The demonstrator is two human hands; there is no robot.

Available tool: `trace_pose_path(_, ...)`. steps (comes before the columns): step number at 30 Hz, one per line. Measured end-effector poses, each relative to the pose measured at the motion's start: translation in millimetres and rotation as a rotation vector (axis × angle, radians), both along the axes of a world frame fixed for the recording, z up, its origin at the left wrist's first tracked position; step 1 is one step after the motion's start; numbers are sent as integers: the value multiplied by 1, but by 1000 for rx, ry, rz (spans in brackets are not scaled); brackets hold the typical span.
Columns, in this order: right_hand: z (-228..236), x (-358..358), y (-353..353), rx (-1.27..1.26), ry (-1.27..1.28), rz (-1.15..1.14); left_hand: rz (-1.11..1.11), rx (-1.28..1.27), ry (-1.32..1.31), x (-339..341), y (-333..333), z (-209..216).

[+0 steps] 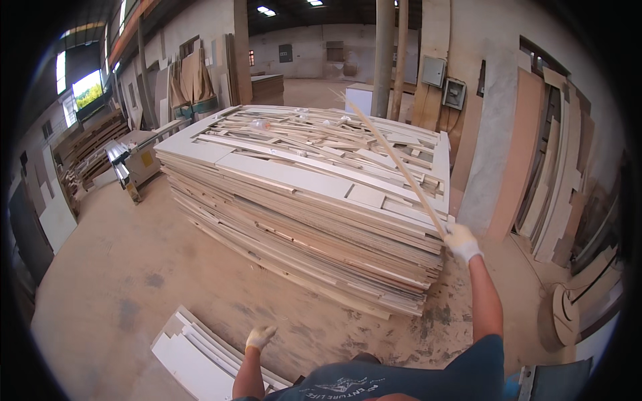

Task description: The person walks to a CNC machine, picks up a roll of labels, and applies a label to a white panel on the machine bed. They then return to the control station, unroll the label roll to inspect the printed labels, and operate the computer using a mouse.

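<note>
My right hand [463, 242], in a pale work glove, is closed around the near end of a long thin wooden strip [408, 174]. The strip slants up and away to the left, over a big stack of boards [301, 230]. Cut-out frames and loose white and tan offcuts [314, 137] cover the top of this stack. My left hand [261, 337], gloved too, hangs low with its fingers loosely apart and nothing visible in them. Beside and below it on the floor lies a small pile of white panel strips [194, 354].
A sliding-table saw [137, 164] stands to the left of the stack. Tall boards [518, 154] lean against the right wall, near grey electrical boxes [444, 81]. A round wooden piece [564, 314] is at the lower right. Dusty floor [127, 267] lies before the stack.
</note>
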State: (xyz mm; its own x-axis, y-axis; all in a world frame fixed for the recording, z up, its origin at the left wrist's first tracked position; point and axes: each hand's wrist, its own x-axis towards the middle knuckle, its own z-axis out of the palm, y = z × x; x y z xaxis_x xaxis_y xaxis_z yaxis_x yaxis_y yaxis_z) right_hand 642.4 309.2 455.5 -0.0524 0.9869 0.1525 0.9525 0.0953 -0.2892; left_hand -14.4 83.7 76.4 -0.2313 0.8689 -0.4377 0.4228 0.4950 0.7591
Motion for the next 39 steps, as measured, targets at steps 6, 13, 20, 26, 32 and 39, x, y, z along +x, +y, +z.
trace_pose_path(6, 26, -44, 304, 79, -278, 222, 159, 437, -112, 90, 107, 99)
trace_pose_path(13, 43, -237, 455, 162, -48, 658, 368, -657, 186, 182, -93, 5)
trace_pose_path(20, 94, -417, 305, -37, 231, 1608, 986, -694, 29, 339, -266, -52)
trace_pose_path(26, 82, -501, 79, -200, 123, 2157, 1101, -514, 29, 434, -280, -74)
trace_pose_path(32, -21, -501, -156, -365, 81, 2335, 991, -281, -277, 451, -327, -98)
trace_pose_path(39, -280, -449, -265, -290, -705, 2085, 1307, -168, -500, 586, -471, -119)
